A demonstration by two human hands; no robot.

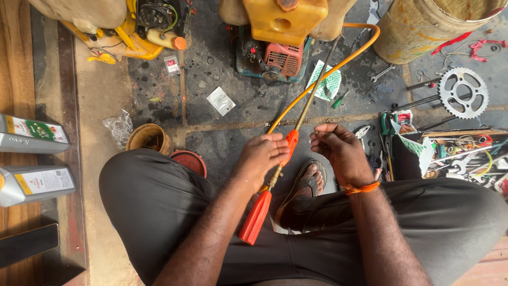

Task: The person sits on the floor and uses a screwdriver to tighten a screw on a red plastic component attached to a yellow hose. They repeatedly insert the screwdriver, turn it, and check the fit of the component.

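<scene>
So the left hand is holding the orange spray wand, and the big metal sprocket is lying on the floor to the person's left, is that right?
Not quite. The left hand does hold the orange spray wand, but the sprocket lies on the floor to the person's right, near the toolbox, as the head view shows.

Left hand gripped the spray lance above its orange handle. Right hand was beside it, fingertips pinched together; any item held was too small to identify. An orange hose ran to the sprayer.
</scene>
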